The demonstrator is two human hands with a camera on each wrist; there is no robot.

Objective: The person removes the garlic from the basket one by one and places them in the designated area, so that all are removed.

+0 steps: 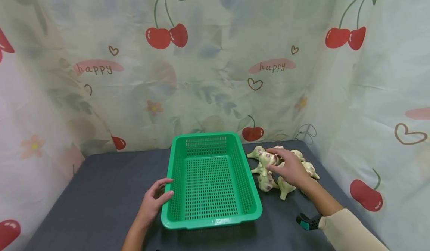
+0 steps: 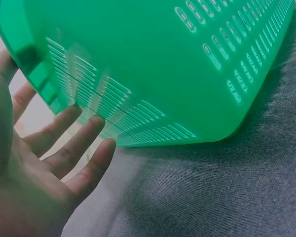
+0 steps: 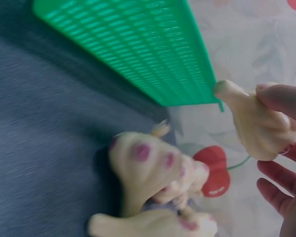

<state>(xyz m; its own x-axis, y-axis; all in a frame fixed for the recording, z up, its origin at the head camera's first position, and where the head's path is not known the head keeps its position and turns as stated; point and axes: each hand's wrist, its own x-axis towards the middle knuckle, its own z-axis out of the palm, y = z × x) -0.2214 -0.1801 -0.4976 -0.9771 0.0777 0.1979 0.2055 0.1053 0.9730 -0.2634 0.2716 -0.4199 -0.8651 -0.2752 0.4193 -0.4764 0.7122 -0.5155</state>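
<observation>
A green plastic basket with slotted walls sits on the dark cloth. My left hand is at its left rim, thumb and index fingertips just over the edge. In the left wrist view, the other fingers stretch loosely toward the outer wall. My right hand pinches a garlic bulb between thumb and fingers, its stem pointing toward the basket. That bulb is raised above a pile of purple-marked garlic bulbs right of the basket. Part of the pile is hidden behind my right hand.
Dark cloth covers the table. A pale curtain printed with cherries and hearts hangs behind and along both sides. On my right wrist is a black and teal strap, below a cream sleeve.
</observation>
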